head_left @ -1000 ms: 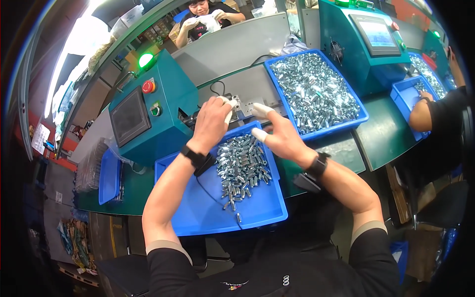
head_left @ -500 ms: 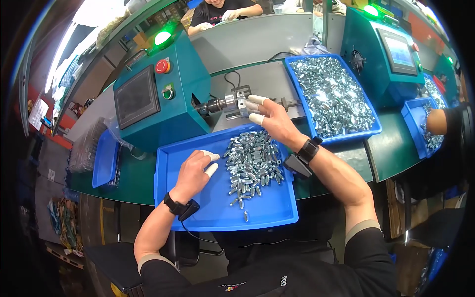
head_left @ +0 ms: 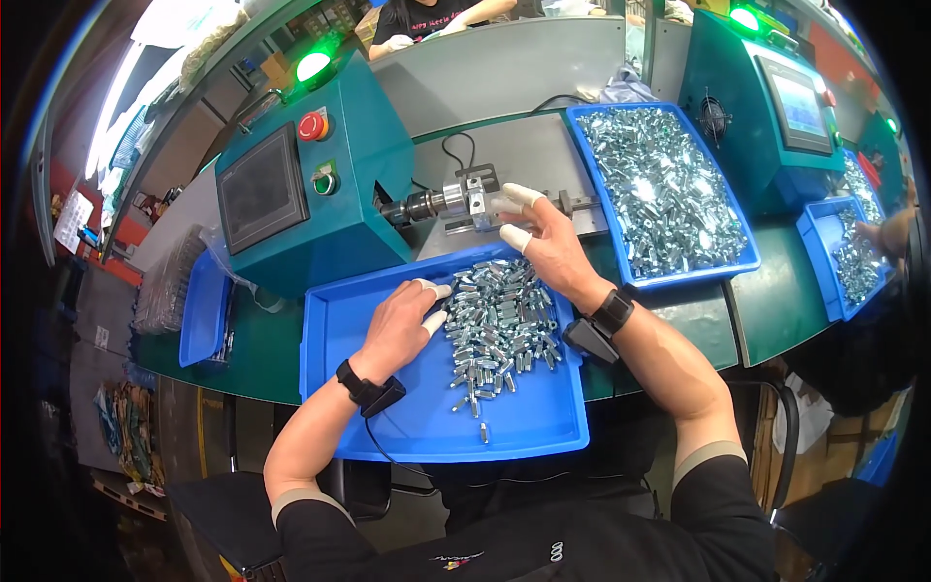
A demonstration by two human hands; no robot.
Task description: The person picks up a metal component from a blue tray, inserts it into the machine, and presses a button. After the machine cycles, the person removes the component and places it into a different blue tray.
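- At the near edge of the bench, our forearms come up over a blue tray [head_left: 388,427] holding a loose heap of small silvery metal parts [head_left: 499,320].
- Our left hand [head_left: 398,325] lies palm down in the tray, its white-capped fingertips [head_left: 433,289] touching the heap's left edge; the fingers look loosely spread, with nothing visibly pinched.
- Our right hand [head_left: 553,247] stretches past the tray's far rim, wrist raised, capped fingers at the chuck [head_left: 465,199] of the teal machine [head_left: 310,194]; whether a part sits between them we cannot tell.
- In our judgement, the feed goes best with one part, square to the chuck's axis, fingertips clear of the jaws.
- Farther right, a second blue tray [head_left: 742,257] is piled with shiny parts.
- Beyond it, another teal machine [head_left: 776,107], where a co-worker's hand [head_left: 892,233] reaches a third tray.
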